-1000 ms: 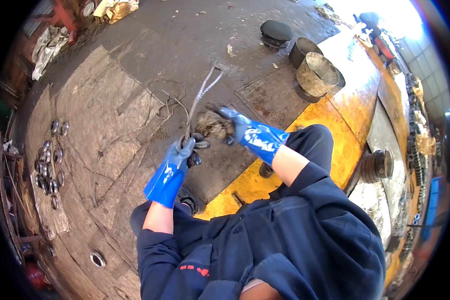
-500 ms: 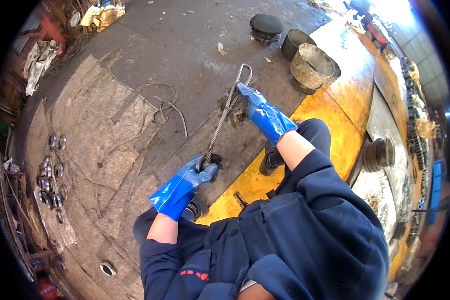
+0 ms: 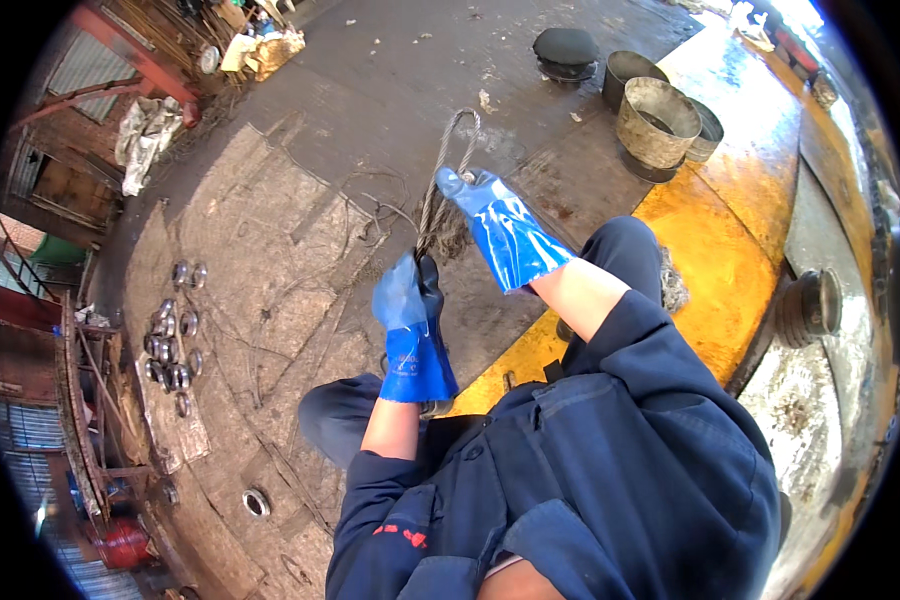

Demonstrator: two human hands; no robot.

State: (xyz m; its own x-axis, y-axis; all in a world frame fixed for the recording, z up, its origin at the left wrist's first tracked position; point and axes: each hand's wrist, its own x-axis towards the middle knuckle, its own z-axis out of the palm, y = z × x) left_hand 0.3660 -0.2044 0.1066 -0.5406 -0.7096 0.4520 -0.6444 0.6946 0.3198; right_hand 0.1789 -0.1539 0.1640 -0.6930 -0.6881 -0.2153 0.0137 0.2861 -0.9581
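Observation:
A grey wire rope (image 3: 428, 215) with a loop at its far end is stretched between my two blue-gloved hands, held above the floor. My left hand (image 3: 410, 315) is closed round its near end; a dark area at these fingers is hard to make out. Close to the base of the loop, my right hand (image 3: 495, 220) is closed on the rope with its thumb along it. Beneath the rope, next to my right hand, lies a frayed dark tangle of strands (image 3: 452, 240) on the floor.
Several metal rings (image 3: 173, 350) cluster on the left, and a single ring (image 3: 256, 502) lies nearer me. Open metal cylinders (image 3: 658, 122) and a dark lidded round object (image 3: 565, 55) stand far right. Yellow plate (image 3: 735, 215) covers the right floor. Loose wire (image 3: 395, 210) lies ahead.
My left hand has moved up and farther out along with the rope's near end, and turned more upright. The rope now stands steeper, and the hands are closer together. The view has shifted left.

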